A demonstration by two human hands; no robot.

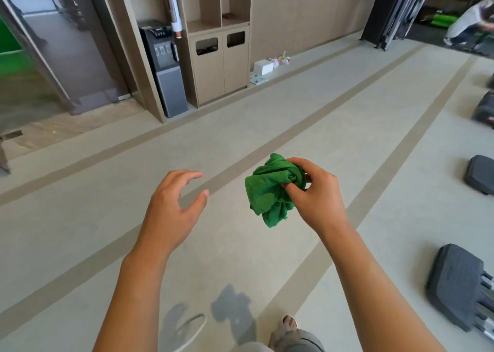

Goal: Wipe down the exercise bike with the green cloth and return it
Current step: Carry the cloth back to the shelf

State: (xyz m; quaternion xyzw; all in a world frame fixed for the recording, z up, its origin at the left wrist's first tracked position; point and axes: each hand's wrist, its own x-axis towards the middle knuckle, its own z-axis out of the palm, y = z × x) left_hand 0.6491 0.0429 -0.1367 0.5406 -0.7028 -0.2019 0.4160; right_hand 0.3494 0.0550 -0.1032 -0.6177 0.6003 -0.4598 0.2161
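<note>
A crumpled green cloth (268, 191) hangs in front of me above the floor. My right hand (315, 193) grips its upper right part, fingers and thumb curled into the folds. To the left of the cloth, apart from it, my left hand (176, 202) is held out with loosely curved fingers and holds nothing. No exercise bike shows whole in this view.
Beige floor with brown stripes (240, 148) spreads ahead. A wooden shelf unit (213, 57) and a water dispenser (165, 68) stand at the back wall. Dark padded machine bases (454, 284) line the right edge. A white box (263, 66) sits by the wall. A person (465, 22) is far right.
</note>
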